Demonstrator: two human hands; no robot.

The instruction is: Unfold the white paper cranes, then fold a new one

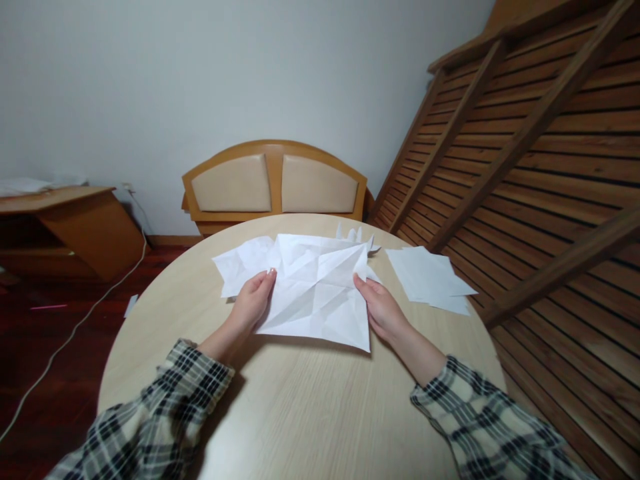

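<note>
A white sheet of paper (pixel 315 293), marked with many crossing creases, is spread open above the table. My left hand (pixel 253 298) pinches its left edge, thumb on top and the other fingers underneath. At the opposite edge my right hand (pixel 383 308) grips the sheet the same way. Behind it to the left lies another creased white paper (pixel 243 265), partly covered by the held sheet. Pointed folded paper pieces (pixel 353 233) show just past the sheet's far right corner; their lower parts are hidden.
On the right of the round wooden table (pixel 300 413) lies a loose stack of white paper (pixel 425 277). Beyond stands a padded headboard (pixel 275 180). A slatted wooden frame (pixel 540 173) leans at the right. A white cable (pixel 90 313) crosses the floor near a desk (pixel 95 233).
</note>
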